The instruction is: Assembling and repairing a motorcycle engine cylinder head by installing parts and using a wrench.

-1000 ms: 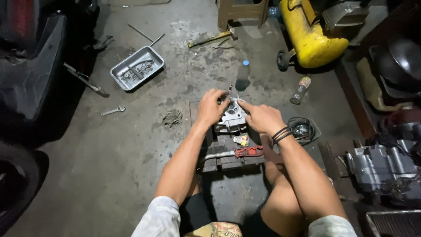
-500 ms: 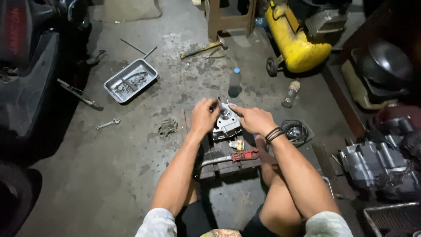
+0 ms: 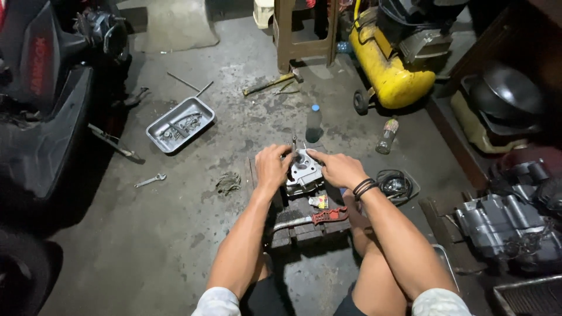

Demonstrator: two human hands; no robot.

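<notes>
Low on the oil-stained concrete floor [image 3: 175, 246], a metal engine part [image 3: 304, 172] is grasped by left hand [image 3: 272, 167] and right hand [image 3: 338, 169]; a yellow compressor tank [image 3: 389, 73] lies at one o'clock.

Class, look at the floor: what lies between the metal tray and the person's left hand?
In the head view, bare stained concrete runs between the metal tray and the left hand; a grey rag lies just below that line.

Single head-worn view, looking steeply down and forward over person's own forearms. Hands [image 3: 307, 167] sit mid-frame, at arm's length. Concrete floor [image 3: 175, 234] fills frame left of and beyond hands; knees at bottom edge. No second view to share scene.
</notes>
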